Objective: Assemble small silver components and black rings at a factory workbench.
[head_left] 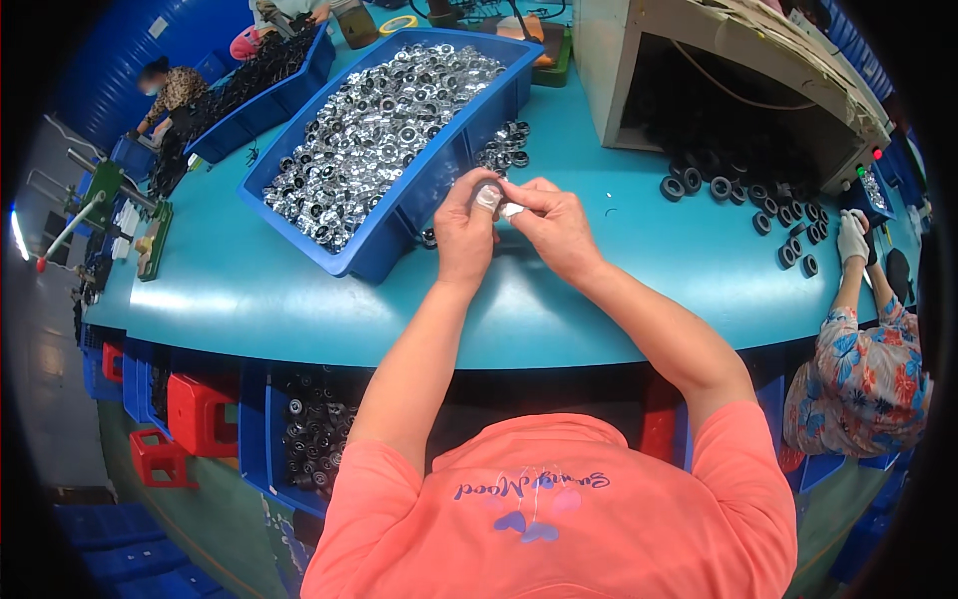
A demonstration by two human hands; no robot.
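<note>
Between both hands' fingers (491,196), a small silvery part (510,209) shows only partly.

Rings (379,130): bright metal, glossy, heaped. Bin (399,215): blue plastic, smooth. Tabletop (299,290): teal, smooth, slight sheen. Black rings (768,210): matt, rubber-like. Small part (489,197) in hands: shiny metal. Shirt (559,509): coral cloth, matt.

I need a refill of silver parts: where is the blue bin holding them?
In the head view, the blue bin sits on the teal table, left of centre, just beyond the left hand.
</note>
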